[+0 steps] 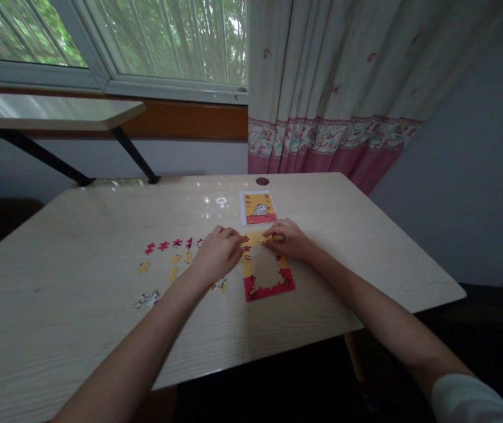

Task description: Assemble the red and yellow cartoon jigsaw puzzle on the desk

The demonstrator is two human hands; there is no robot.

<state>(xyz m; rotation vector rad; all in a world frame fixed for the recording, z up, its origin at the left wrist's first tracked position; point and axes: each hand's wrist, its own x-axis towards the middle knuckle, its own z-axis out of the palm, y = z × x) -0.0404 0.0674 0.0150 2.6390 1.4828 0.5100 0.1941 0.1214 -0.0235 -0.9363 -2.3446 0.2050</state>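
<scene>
A partly assembled jigsaw puzzle [269, 290] lies flat on the table, its red and yellow border surrounding a bare middle. My left hand [220, 254] is closed, its fingertips gripping the puzzle's upper left edge. At the upper right, my right hand [287, 238] pinches down on what looks like a yellow jigsaw piece in the top border; the fingers partly hide it. Just beyond the puzzle lies a reference picture card [259, 208] with a white animal on yellow and red. Loose red pieces [164, 246], yellow pieces [144, 267] and white pieces [149, 298] are spread left of the puzzle, some behind my left arm.
The pale wooden table [79, 258] has a round cable hole [262, 181] at its back edge. A raised shelf [57, 111] on black brackets stands at the back left. Behind are a barred window [176, 41] and a long curtain [321, 88].
</scene>
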